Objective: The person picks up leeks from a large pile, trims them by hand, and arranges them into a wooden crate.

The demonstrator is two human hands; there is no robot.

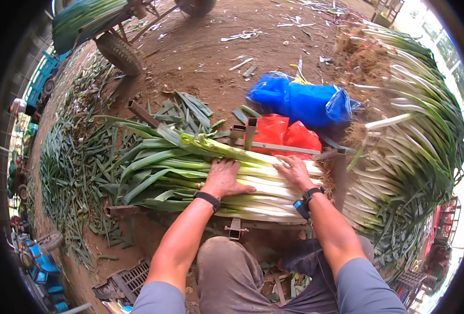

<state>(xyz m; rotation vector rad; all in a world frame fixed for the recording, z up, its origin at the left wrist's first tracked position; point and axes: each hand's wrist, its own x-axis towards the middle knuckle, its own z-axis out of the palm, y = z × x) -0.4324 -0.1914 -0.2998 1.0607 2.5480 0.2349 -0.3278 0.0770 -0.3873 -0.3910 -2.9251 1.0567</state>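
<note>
A thick layer of leeks [263, 201] lies crosswise in front of me on a low metal frame [235, 228], green leaves to the left and white stalks with roots to the right. My left hand [224, 179] rests on the middle of the stalks, thumb stretched out to the right. Further right, my right hand [295, 172] lies on the white ends near the roots, fingers spread. Both hands press on top and grip nothing that I can see. The undersides of the fingers are hidden.
A large heap of leeks [415, 131] lies at the right. Behind the frame are a red plastic bag [276, 132] and a blue plastic bundle [300, 99]. Leaf scraps [75, 162] cover the ground at left. A wheeled cart [119, 52] stands far left; a plastic crate [130, 277] sits near left.
</note>
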